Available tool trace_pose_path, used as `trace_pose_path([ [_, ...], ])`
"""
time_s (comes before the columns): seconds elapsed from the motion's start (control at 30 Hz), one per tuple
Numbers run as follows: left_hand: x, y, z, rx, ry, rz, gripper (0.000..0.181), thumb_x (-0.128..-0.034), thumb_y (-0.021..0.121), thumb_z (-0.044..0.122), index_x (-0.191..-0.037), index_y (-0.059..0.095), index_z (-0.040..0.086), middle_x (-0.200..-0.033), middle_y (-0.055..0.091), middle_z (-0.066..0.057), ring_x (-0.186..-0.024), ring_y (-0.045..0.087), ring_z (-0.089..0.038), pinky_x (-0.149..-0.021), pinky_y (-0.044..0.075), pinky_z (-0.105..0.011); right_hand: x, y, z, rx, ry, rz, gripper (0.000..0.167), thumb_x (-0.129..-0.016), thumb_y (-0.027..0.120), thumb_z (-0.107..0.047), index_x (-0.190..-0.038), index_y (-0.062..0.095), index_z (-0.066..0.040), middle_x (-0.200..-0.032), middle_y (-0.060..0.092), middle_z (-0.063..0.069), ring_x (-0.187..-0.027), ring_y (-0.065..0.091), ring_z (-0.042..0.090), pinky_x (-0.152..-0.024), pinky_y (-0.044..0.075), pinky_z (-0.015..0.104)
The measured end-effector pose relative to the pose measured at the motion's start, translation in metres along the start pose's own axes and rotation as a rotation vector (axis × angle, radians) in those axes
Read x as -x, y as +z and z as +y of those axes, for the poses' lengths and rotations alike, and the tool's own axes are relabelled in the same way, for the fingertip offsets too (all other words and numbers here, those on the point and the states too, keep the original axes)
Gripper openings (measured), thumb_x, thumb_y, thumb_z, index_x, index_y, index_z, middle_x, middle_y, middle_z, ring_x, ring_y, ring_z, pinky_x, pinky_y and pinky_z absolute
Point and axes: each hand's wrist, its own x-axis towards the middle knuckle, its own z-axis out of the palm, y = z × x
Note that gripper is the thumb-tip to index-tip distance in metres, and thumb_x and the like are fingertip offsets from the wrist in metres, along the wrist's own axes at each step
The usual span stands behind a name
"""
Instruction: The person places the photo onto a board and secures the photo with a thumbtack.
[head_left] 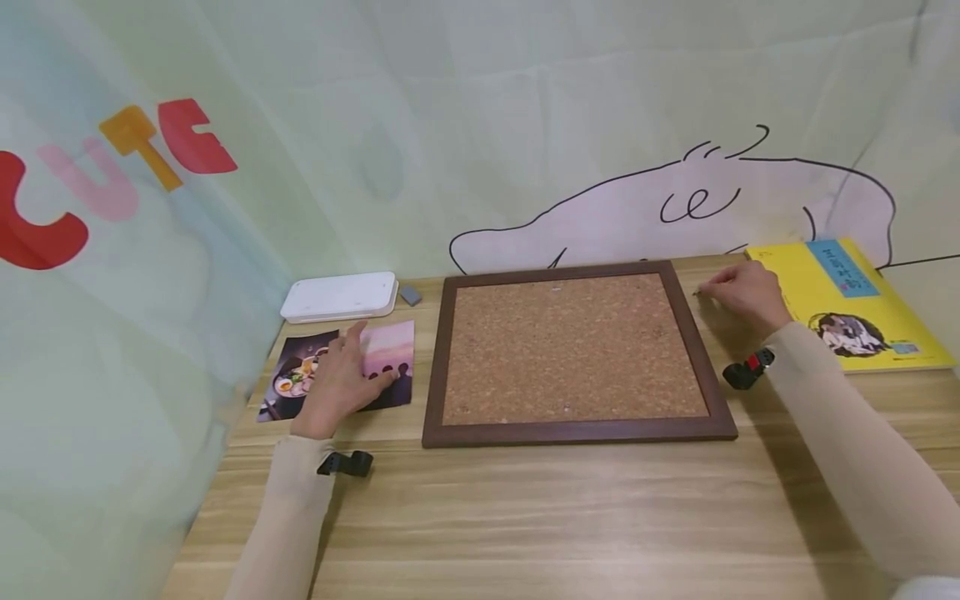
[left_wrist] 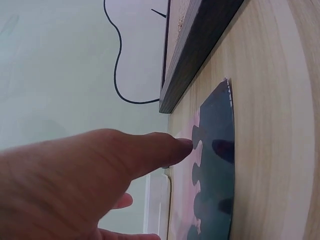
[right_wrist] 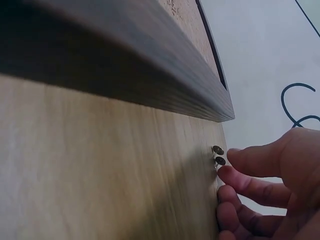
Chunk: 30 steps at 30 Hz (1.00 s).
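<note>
My left hand (head_left: 342, 381) spreads over two photo prints, its fingers extended. Its thumb (left_wrist: 172, 148) is over the pink-and-dark photo (left_wrist: 215, 130); contact is uncertain. The food photo (head_left: 281, 375) lies at its left, partly covered by the hand. My right hand (head_left: 746, 293) is just right of the corkboard (head_left: 577, 350), thumb and index fingertip close together. By those fingertips, in the right wrist view, are two small thumbtacks with dark round heads, an upper thumbtack (right_wrist: 217, 150) and a lower thumbtack (right_wrist: 220, 160). Whether the fingers pinch them cannot be made out.
The corkboard's brown frame (head_left: 577, 431) fills the table's middle. A white flat case (head_left: 341, 297) and small grey block (head_left: 410, 294) stand at back left. A yellow book (head_left: 877, 308) lies at right. A printed curtain (head_left: 480, 125) hangs behind the wooden table (head_left: 525, 517).
</note>
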Motion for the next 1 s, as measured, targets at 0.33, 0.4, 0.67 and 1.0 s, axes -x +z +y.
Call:
trace_pose_path([
  [0.33, -0.0003, -0.0001, -0.0015, 0.009, 0.0, -0.009, 0.099, -0.0972, 0.075, 0.038, -0.169, 0.016, 0.003, -0.161, 0.033, -0.044, -0.146, 0.04, -0.064, -0.117, 0.036, -0.078, -0.0051, 0.0004, -0.0009, 0.01, 0.002, 0.03, 0.051, -0.101, 0.069, -0.03, -0.125, 0.069, 0.015, -0.109, 0.065, 0.027, -0.104, 0.05, 0.039, -0.08, 0.039, 0.04],
  [0.4, 0.0003, -0.0004, -0.0012, 0.008, -0.003, -0.012, 0.1, -0.0972, 0.075, 0.038, -0.169, 0.016, 0.003, -0.162, 0.033, -0.044, -0.145, 0.04, -0.064, -0.116, 0.036, -0.078, -0.0056, -0.0002, -0.0004, 0.011, -0.01, 0.031, 0.05, -0.1, 0.07, -0.028, -0.125, 0.07, 0.016, -0.109, 0.066, 0.028, -0.104, 0.05, 0.039, -0.079, 0.04, 0.039],
  [0.67, 0.0009, 0.0005, 0.0007, 0.009, -0.019, -0.02, 0.1, -0.0973, 0.076, 0.037, -0.17, 0.016, 0.004, -0.162, 0.033, -0.044, -0.145, 0.04, -0.064, -0.116, 0.037, -0.078, -0.0056, -0.0022, -0.0009, 0.002, -0.002, 0.024, 0.049, -0.101, 0.068, -0.026, -0.127, 0.068, 0.016, -0.1, 0.062, 0.022, -0.105, 0.049, 0.039, -0.08, 0.039, 0.04],
  [1.0, 0.0013, -0.001, 0.0012, 0.033, -0.04, -0.011, 0.101, -0.0951, 0.08, 0.034, -0.169, 0.018, 0.002, -0.16, 0.033, -0.044, -0.145, 0.038, -0.062, -0.118, 0.035, -0.077, -0.0005, -0.0022, -0.0036, -0.049, 0.031, 0.016, 0.048, -0.104, 0.062, -0.027, -0.131, 0.065, 0.013, -0.117, 0.059, 0.028, -0.11, 0.048, 0.04, -0.084, 0.043, 0.042],
])
